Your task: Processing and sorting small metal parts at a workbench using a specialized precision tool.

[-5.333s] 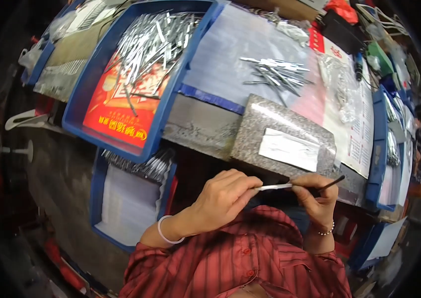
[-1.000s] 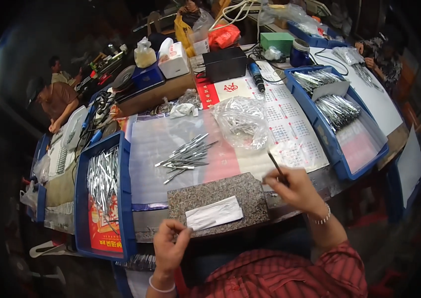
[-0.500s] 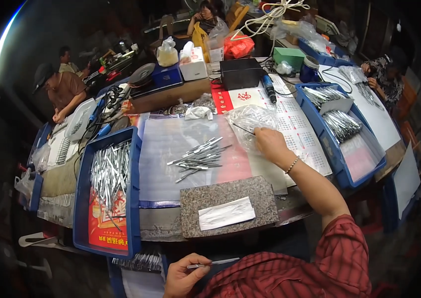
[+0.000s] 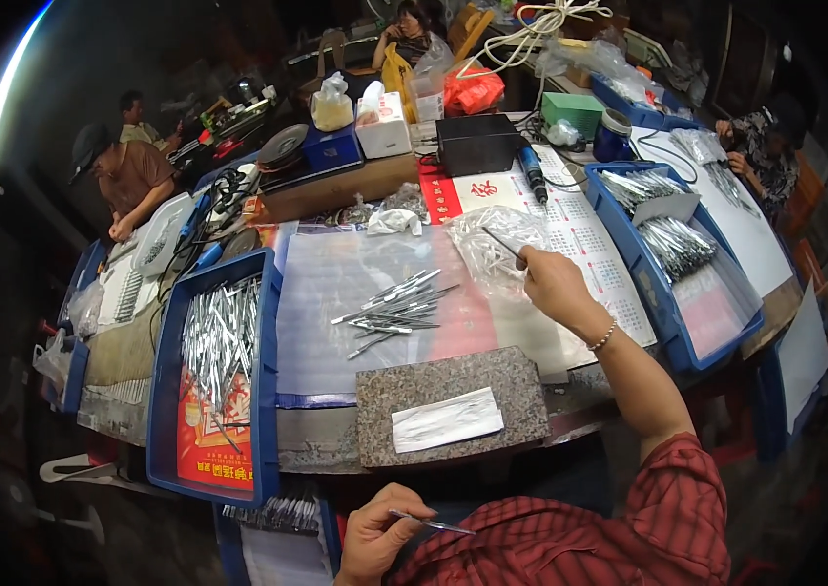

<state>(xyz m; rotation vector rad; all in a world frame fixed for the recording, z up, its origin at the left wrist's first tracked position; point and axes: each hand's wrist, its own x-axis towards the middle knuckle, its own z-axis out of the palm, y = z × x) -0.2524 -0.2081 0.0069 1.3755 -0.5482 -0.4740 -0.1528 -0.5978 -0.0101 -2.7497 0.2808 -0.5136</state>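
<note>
My right hand (image 4: 560,290) is closed on a slim dark rod (image 4: 505,242), held by its end. The rod points up and left over a crumpled clear plastic bag (image 4: 492,256) with small pale pieces in it. Low in the picture, near my red checked sleeve, my left hand (image 4: 378,535) pinches a thin shiny metal strip (image 4: 441,525) between thumb and fingers. A loose pile of slender metal pieces (image 4: 399,308) lies on the plastic-covered mat. Nearest to me on the table, a folded white cloth or tissue (image 4: 447,420) rests on a speckled stone slab (image 4: 521,391).
A blue bin (image 4: 272,391) of metal pieces stands at left, another blue bin (image 4: 629,283) at right. Behind the mat are a black box (image 4: 477,146), a blue-and-black pen-like tool (image 4: 533,174) and a tissue box (image 4: 383,132). Several other people sit around the tables.
My right hand has shifted right with the rod, whose angle is now steeper. My left hand has moved slightly right and up, and its metal strip now slopes down to the right.
</note>
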